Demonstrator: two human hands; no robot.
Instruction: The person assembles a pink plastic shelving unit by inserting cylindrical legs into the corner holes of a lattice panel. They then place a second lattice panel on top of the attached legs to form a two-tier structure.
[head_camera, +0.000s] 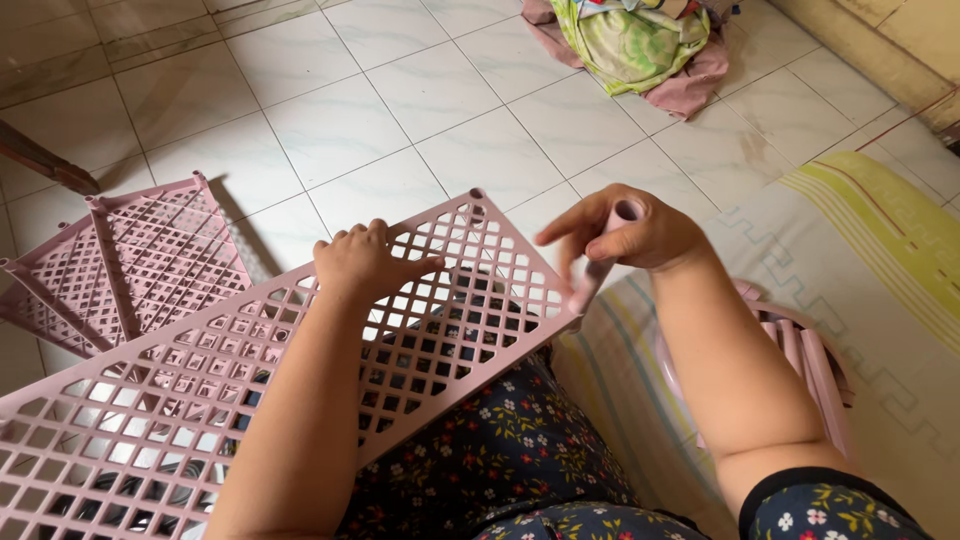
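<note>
Two hands work one pink lattice shelf panel (200, 390) lying across the lap, near the viewer. The left hand (362, 262) grasps its far edge, fingers curled over the grid. The right hand (630, 232) clasps a pink plastic tube (603, 262) at the panel's right corner. Left, on the tiled floor (420, 110), more lattice panels (120, 265) lie stacked.
</note>
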